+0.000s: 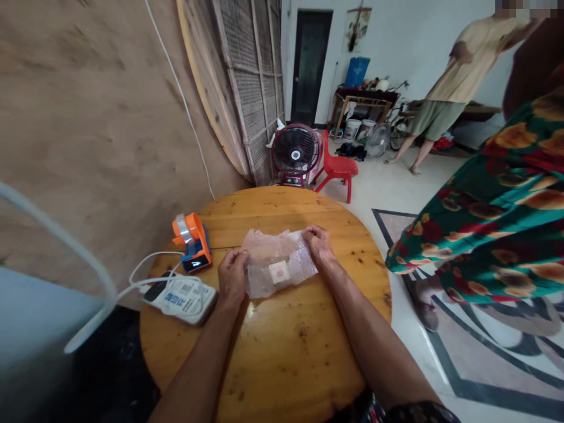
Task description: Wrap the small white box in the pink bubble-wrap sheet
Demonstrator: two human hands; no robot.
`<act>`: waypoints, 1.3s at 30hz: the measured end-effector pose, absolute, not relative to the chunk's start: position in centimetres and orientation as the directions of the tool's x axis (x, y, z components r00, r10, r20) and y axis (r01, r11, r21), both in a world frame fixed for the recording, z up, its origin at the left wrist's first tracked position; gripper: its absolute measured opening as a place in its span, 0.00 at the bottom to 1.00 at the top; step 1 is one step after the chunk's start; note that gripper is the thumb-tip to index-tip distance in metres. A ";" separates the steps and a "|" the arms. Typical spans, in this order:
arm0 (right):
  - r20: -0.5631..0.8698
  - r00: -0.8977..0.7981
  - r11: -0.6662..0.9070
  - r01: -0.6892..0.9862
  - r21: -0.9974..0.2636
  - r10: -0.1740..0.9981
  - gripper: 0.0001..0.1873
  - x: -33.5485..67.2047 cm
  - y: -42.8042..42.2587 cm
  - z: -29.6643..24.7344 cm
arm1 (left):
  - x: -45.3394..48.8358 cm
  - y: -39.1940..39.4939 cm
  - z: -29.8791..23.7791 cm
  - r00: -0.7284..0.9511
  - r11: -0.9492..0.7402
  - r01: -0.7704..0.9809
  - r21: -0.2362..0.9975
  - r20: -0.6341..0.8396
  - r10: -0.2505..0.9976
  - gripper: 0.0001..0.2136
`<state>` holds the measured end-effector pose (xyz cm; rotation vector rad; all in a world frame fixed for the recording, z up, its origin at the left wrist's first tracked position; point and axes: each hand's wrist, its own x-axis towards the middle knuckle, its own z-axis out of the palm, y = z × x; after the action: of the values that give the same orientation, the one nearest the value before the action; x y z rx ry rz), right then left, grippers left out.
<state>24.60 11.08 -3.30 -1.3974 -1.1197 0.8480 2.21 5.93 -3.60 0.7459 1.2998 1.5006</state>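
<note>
A sheet of clear bubble wrap [264, 258] is spread over the middle of the round wooden table. On its near half sits a small pale square item [279, 272] with a faint pinkish mark; whether it lies on top of the wrap or under a layer, I cannot tell. My left hand [232, 273] pinches the wrap's left edge. At the upper right corner, my right hand [318, 244] grips the same sheet between thumb and fingers. The small item is between my hands, touched by neither.
Left on the wooden table [286, 352] stand an orange and blue tape dispenser [194, 242] and a white printed box [183, 299] with a cable. Beyond are a fan [296, 154] and a red chair [339, 164]. A person in patterned trousers [489, 217] stands close at right; another stands farther back.
</note>
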 end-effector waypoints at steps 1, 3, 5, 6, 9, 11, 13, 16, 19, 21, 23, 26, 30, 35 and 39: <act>0.088 0.306 0.040 0.159 -0.986 0.948 0.08 24.7 11.1 -3.4 | 2.2 6.0 -3.7 -0.338 0.051 -0.312 0.949 -0.161 0.927 0.12; 0.069 0.314 0.023 0.150 -0.988 0.947 0.07 24.9 11.1 -3.5 | 2.1 6.2 -3.7 -0.346 0.050 -0.356 0.933 -0.182 0.920 0.13; 0.044 0.294 0.005 0.134 -0.991 0.955 0.07 25.0 10.9 -3.3 | 2.0 6.3 -3.7 -0.352 0.051 -0.360 0.932 -0.186 0.917 0.13; 0.034 0.273 0.000 0.124 -0.992 0.961 0.07 24.9 10.7 -3.1 | 1.9 6.4 -3.6 -0.348 0.055 -0.356 0.933 -0.187 0.919 0.13; 0.034 0.161 0.021 0.086 -0.996 0.986 0.09 24.8 10.3 -2.4 | 2.0 6.3 -3.3 -0.335 0.061 -0.342 0.938 -0.182 0.925 0.14; 0.049 0.083 0.045 0.059 -0.997 0.995 0.19 24.7 10.2 -2.1 | 2.1 6.2 -3.0 -0.330 0.058 -0.340 0.939 -0.177 0.927 0.15; 0.053 0.057 0.051 0.043 -0.998 0.997 0.28 24.5 10.3 -2.0 | 2.3 6.1 -2.8 -0.319 0.058 -0.331 0.942 -0.170 0.933 0.16; 0.063 0.092 0.058 0.056 -0.997 0.994 0.31 23.9 10.9 -2.2 | 2.3 6.0 -2.8 -0.285 0.057 -0.326 0.944 -0.155 0.946 0.16; 0.117 0.088 0.111 0.074 -0.991 0.989 0.20 23.2 11.4 -2.4 | 2.2 5.9 -2.9 -0.276 0.057 -0.326 0.944 -0.153 0.949 0.16; 0.103 0.096 0.100 0.028 -0.995 0.990 0.18 22.9 11.4 -2.5 | 2.0 6.0 -2.9 -0.290 0.063 -0.341 0.938 -0.168 0.942 0.16; 0.038 0.131 0.049 -0.080 -0.996 0.991 0.20 22.9 11.3 -2.5 | 1.8 6.2 -3.0 -0.290 0.061 -0.384 0.921 -0.184 0.939 0.17; -0.058 0.167 -0.018 -0.230 -0.973 0.984 0.20 23.1 10.9 -2.2 | 1.7 6.4 -3.2 -0.278 0.056 -0.417 0.907 -0.186 0.943 0.17; -0.126 0.181 -0.068 -0.295 -0.953 0.975 0.20 23.5 10.5 -1.9 | 1.7 6.6 -3.6 -0.283 0.047 -0.389 0.920 -0.168 0.944 0.16; -0.127 0.263 -0.042 -0.307 -0.951 0.956 0.20 23.8 10.7 -2.1 | 1.7 6.3 -3.4 -0.354 -0.044 -0.221 0.974 -0.038 0.934 0.13; -0.124 0.250 -0.041 -0.314 -0.949 0.960 0.21 24.1 11.0 -2.3 | 1.7 4.9 -2.3 -0.394 -0.294 0.338 0.894 0.419 0.818 0.15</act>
<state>24.08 10.97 -2.32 -1.1530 -0.7457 1.1992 1.67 4.89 -2.29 1.4446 1.5741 1.7325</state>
